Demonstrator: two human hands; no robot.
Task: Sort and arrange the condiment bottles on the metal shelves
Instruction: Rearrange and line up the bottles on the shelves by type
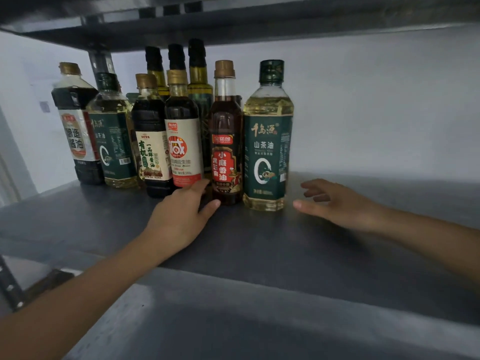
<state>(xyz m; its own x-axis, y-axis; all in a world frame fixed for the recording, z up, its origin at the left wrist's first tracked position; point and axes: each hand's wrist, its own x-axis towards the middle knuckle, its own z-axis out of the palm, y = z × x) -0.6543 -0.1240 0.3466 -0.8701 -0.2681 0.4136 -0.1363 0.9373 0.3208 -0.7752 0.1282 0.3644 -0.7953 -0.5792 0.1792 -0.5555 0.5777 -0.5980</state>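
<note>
Shelf point(337, 250), steel, with upright bottles bunched toward its left rear. Green-label oil bottle point(267, 141) stands at the cluster's right end, sesame oil bottle point(226, 141) just beside it on the left, red-and-white soy bottle point(183, 136) next along. Your right hand point(335, 203) hovers spread and empty just right of the green-label bottle, apart from it, and is the nearer one. Your left hand point(181, 216) reaches with straight fingers into the gap between the soy and sesame bases, thumb by the sesame bottle, gripping nothing yet
</note>
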